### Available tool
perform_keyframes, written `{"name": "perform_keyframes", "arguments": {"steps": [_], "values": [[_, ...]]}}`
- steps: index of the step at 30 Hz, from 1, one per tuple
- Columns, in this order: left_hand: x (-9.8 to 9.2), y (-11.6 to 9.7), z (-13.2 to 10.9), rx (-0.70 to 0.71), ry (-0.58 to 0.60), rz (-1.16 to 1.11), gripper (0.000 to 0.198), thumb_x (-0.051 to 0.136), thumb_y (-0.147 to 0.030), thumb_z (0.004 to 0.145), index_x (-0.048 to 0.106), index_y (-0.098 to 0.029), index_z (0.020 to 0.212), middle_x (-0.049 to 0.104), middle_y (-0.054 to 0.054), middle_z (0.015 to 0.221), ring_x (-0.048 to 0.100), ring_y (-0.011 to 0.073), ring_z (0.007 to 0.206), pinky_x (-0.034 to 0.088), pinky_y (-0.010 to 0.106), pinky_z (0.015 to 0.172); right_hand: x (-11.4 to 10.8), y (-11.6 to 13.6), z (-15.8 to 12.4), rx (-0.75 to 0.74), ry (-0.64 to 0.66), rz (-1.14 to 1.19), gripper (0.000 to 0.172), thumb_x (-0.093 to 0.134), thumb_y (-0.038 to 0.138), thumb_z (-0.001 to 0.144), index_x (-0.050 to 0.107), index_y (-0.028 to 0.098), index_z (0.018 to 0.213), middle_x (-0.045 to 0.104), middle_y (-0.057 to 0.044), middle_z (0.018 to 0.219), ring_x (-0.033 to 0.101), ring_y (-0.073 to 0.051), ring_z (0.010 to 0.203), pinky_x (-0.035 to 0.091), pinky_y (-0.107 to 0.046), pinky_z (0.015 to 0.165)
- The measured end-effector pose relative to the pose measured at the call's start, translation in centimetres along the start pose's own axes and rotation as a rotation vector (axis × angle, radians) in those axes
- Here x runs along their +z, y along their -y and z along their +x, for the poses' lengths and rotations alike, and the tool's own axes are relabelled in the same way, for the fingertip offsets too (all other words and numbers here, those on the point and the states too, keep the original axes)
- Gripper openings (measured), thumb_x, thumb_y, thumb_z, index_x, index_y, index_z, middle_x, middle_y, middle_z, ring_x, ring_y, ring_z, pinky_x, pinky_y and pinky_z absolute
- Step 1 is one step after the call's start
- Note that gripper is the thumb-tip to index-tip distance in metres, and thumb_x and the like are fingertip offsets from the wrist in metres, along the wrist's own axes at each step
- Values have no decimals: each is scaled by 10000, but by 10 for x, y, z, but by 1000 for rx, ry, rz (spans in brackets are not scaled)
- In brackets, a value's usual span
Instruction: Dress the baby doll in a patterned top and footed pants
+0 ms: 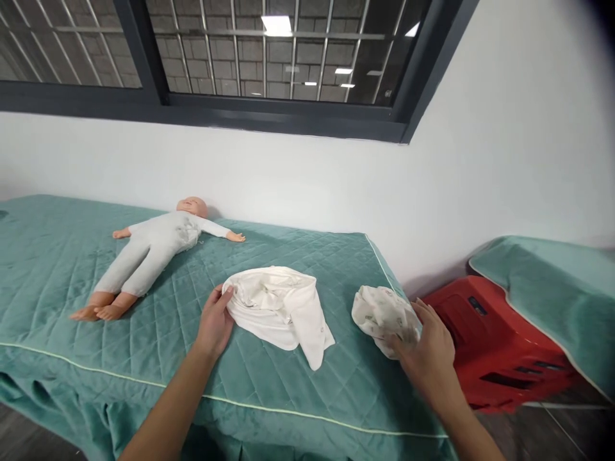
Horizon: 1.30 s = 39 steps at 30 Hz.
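A baby doll (148,250) in a pale one-piece suit lies on its back on the green quilted bed (72,358), arms spread. A crumpled white garment (278,304) lies in the middle of the bed. My left hand (214,323) pinches its left edge, thumb on top. Near the bed's right corner, my right hand (427,346) grips a bunched patterned white cloth (382,314), fingers curled round its right side.
A red plastic stool (490,339) stands on the floor right of the bed. Another green-covered bed (552,288) is at the far right. A white wall and a dark-framed window (269,64) are behind.
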<state>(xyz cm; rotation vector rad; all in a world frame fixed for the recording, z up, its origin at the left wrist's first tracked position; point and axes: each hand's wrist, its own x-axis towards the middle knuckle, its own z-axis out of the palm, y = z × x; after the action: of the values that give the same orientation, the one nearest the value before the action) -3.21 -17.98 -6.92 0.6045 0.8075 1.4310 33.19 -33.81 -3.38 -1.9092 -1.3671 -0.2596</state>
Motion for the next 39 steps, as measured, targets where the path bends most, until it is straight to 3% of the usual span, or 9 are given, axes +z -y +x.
{"name": "perform_keyframes", "arguments": {"steps": [3,8,13,16,20,23,29,32,39], "values": [[18,-13,6,26,80,369,438,804,-382,700,687,-140,1046,739,71,923,672,202,774,511,309,735,16,57,-8,-203,-46,86,548,544,292,837,406,173,1354,489,-205,1386,436,-372,1323,336,-594,1107],[61,-47,4,211,302,908,232,748,-369,718,726,-150,790,678,9,752,603,207,756,456,306,745,65,152,21,-330,244,180,550,564,258,855,422,159,1377,493,-159,1417,424,-328,1347,326,-539,1127],[88,-102,-29,746,569,1133,176,560,-314,897,699,-209,918,634,13,867,583,165,823,458,275,753,73,205,83,-487,459,129,462,541,255,899,485,211,1355,647,-86,1260,594,-257,1154,450,-395,977],[85,-140,-41,1170,442,1335,206,537,-206,886,688,-242,1020,628,27,936,592,156,852,458,259,725,53,226,107,-526,458,49,451,489,187,907,494,275,1349,711,-32,1122,662,-229,996,475,-333,834],[69,-175,-39,1511,15,1469,257,535,-102,821,679,-243,982,642,48,994,605,178,906,448,277,724,19,240,117,-618,322,-14,425,458,132,886,543,290,1271,675,-8,1205,645,-211,1025,447,-295,788],[57,-185,-32,1419,-113,1478,226,530,-106,807,649,-225,959,654,57,1045,614,198,949,464,297,760,3,236,114,-646,334,-30,406,456,120,867,582,278,1220,675,-3,1192,638,-195,999,433,-280,757],[36,-186,-20,937,-26,1276,237,528,-195,821,541,-222,1056,683,23,953,641,174,843,500,265,704,-14,215,110,-562,544,87,209,513,294,915,691,261,1018,720,11,1046,644,-179,934,441,-281,771],[29,-188,-20,893,-45,1321,257,535,-187,787,547,-222,1041,689,23,939,644,191,847,495,276,707,-27,208,114,-498,608,129,254,507,415,930,707,272,996,728,11,1030,648,-186,936,457,-294,789],[31,-189,-35,872,-76,1543,232,542,-249,798,599,-246,1023,705,8,922,657,214,848,458,295,712,-47,185,110,-280,499,114,286,493,412,920,695,284,1076,712,1,1138,647,-226,1025,490,-335,875]]}}
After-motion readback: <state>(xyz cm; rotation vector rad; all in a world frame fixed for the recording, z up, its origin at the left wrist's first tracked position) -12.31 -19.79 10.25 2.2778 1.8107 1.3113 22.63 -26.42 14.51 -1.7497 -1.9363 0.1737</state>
